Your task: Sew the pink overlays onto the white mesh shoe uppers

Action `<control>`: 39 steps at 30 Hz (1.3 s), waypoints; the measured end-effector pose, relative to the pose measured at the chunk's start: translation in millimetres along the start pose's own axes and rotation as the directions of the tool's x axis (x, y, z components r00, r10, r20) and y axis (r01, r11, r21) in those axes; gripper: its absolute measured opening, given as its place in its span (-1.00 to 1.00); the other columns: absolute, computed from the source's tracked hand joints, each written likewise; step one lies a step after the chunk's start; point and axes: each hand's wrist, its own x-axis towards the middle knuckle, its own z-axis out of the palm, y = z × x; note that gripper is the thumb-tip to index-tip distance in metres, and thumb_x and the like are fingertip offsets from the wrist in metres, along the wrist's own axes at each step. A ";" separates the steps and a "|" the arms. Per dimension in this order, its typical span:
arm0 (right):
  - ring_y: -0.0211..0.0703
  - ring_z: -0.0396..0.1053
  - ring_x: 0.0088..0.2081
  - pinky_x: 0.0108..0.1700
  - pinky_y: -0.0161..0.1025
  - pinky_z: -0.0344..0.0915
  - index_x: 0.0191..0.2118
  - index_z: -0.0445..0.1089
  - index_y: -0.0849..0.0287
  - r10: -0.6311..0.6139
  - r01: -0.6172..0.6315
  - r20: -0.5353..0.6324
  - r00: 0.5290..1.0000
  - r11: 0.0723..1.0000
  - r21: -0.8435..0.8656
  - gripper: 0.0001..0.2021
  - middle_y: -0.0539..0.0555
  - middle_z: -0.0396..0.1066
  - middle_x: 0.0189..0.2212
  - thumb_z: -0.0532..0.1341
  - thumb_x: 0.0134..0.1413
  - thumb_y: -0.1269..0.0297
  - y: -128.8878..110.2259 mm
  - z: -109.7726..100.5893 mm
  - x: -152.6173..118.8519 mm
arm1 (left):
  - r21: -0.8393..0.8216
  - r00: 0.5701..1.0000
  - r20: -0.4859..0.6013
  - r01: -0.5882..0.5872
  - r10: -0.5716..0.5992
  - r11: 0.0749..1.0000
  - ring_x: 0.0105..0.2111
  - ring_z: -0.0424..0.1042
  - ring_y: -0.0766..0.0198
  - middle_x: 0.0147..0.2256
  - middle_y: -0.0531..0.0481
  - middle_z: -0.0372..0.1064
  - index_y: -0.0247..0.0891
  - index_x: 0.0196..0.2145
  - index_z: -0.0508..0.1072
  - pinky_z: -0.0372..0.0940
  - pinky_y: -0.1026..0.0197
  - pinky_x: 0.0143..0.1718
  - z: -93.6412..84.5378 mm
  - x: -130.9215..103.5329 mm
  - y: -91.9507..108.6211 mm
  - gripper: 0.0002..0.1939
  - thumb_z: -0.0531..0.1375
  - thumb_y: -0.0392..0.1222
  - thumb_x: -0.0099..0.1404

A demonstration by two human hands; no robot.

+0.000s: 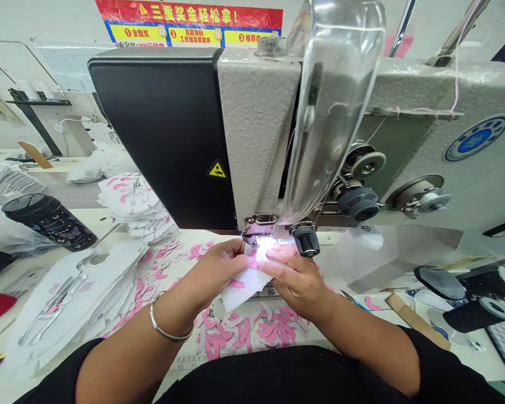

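A white fabric piece (244,289) with small pink patches lies under the lit needle area of a sewing machine (258,123). My left hand (223,266) pinches its left edge between thumb and fingers, close to the presser foot. From the other side, my right hand (298,275) rests on the fabric with its fingers stretched out towards the needle. One pink patch (253,259) sits between the fingertips of both hands. Glare from the lamp hides the needle and the exact stitching spot.
Loose pink and white cut pieces (252,331) cover the table around the machine bed. Stacked white fabric panels (79,292) lie at the left, beside a black tumbler (48,221). At the right are a black thread cone (475,314) and a brown strip (416,320).
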 end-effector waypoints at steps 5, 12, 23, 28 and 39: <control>-0.10 0.45 -0.13 -0.13 -0.11 0.38 -0.03 0.45 0.05 0.014 -0.015 0.016 1.000 0.999 0.040 -0.69 0.08 0.50 -0.22 0.20 0.15 0.51 3.0 -1.3 -0.3 | -0.138 0.997 -0.006 0.078 -0.079 0.987 -0.51 0.31 0.33 -0.48 0.05 0.35 -0.26 -0.37 0.47 0.18 0.31 -0.51 8.6 -1.6 2.0 -0.88 0.24 -0.21 0.09; -0.08 0.44 -0.11 -0.07 -0.05 0.38 -0.03 0.45 0.05 0.006 -0.009 0.028 1.000 0.993 0.115 -0.68 0.09 0.49 -0.19 0.20 0.15 0.54 8.0 -2.1 2.1 | -0.144 1.000 -0.024 0.009 -0.013 0.989 -0.45 0.33 0.33 -0.41 0.07 0.37 -0.23 -0.31 0.45 0.19 0.31 -0.46 13.6 -3.4 -8.1 -0.88 0.21 -0.19 0.16; -0.11 0.43 -0.08 -0.04 -0.08 0.36 0.03 0.41 0.00 0.002 -0.008 0.042 0.999 0.991 0.130 -0.61 0.05 0.48 -0.19 0.16 0.15 0.56 8.3 -3.5 3.6 | 0.042 0.992 -0.120 0.040 -0.034 0.998 -0.50 0.29 0.30 -0.50 0.09 0.30 -0.22 -0.42 0.42 0.14 0.28 -0.50 11.2 -0.1 3.9 -0.74 0.28 0.02 0.11; -0.12 0.42 -0.09 -0.04 -0.09 0.37 0.01 0.44 -0.05 0.020 -0.025 0.047 0.999 0.993 0.118 -0.63 0.05 0.46 -0.18 0.17 0.18 0.52 7.9 -4.5 4.6 | -0.108 0.994 -0.102 0.033 -0.044 0.994 -0.51 0.32 0.33 -0.50 0.07 0.36 -0.25 -0.43 0.45 0.18 0.30 -0.49 13.4 1.4 0.6 -0.79 0.31 -0.06 0.08; -0.14 0.41 -0.06 0.02 -0.06 0.35 -0.07 0.50 -0.06 0.098 -0.126 0.140 0.985 0.969 0.214 -0.74 0.04 0.45 -0.16 0.15 0.26 0.41 17.2 -10.4 7.2 | -0.174 0.990 -0.124 0.040 -0.063 0.984 -0.55 0.37 0.31 -0.52 0.04 0.42 -0.23 -0.38 0.52 0.23 0.31 -0.55 17.0 4.0 2.2 -0.87 0.29 -0.17 0.06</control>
